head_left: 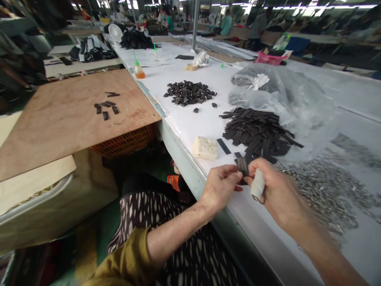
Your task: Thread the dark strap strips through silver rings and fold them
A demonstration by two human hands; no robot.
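My left hand (218, 186) is closed, with thumb and fingertips pinched on the near end of a small bundle of dark fabric strips (243, 166). From the other side my right hand (275, 188) grips the same strips. A pale wrap (258, 185) covers one digit of that hand; its fingertips are partly hidden. Just beyond lies a pile of dark strips (256, 129). One single strip (223, 146) lies beside a cream sponge-like block (205, 147). Many small metal rings or buckles (327, 194) are spread to the right of my right hand.
A heap of dark looped tabs with metal pieces (190, 93) sits farther up the white table (178, 127). Clear plastic bags (276, 89) lie at right. A bottle of orange liquid (139, 70) stands near the edge. Several dark pieces lie on the wooden board (68, 115) at left.
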